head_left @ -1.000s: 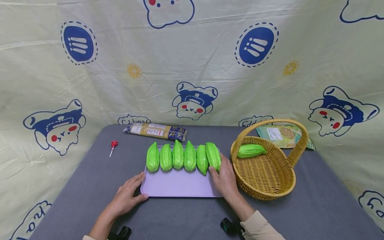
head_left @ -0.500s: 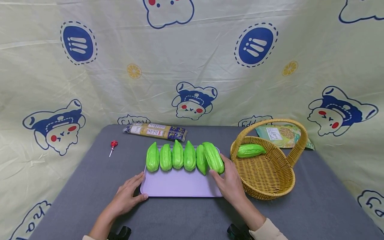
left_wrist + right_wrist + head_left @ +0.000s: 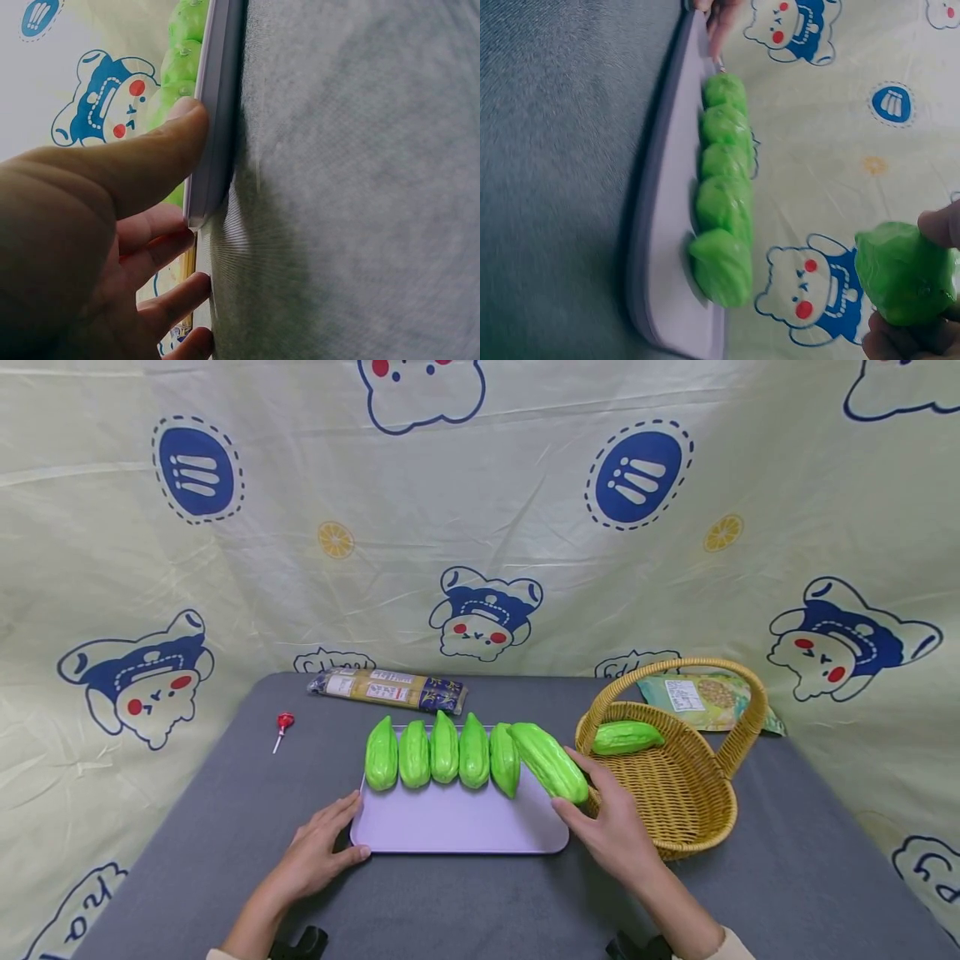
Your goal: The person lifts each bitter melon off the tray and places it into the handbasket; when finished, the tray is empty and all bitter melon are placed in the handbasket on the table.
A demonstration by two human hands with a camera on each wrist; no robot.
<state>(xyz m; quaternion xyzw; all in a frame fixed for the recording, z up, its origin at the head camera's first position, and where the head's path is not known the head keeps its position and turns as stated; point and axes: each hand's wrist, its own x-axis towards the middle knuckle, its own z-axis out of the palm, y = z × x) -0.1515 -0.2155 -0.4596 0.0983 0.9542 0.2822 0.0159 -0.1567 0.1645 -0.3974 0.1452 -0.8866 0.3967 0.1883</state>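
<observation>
My right hand pinches a green ridged bitter melon between thumb and fingers. It is tilted over the right end of the lilac tray, near the basket's left side. In the right wrist view the same bitter melon shows end-on, well apart from the tray. Several more bitter melons lie side by side along the tray's back half. My left hand holds the tray's front left corner; in the left wrist view the thumb lies on the rim and the fingertips meet the corner.
A wicker basket with a tall handle stands right of the tray, one bitter melon inside. Behind it lies a green food packet. A noodle packet lies behind the tray, and a red lollipop far left.
My right hand has lifted the rightmost bitter melon out of the row and moved it right, tilting it toward the basket. The left hand and tray have stayed put.
</observation>
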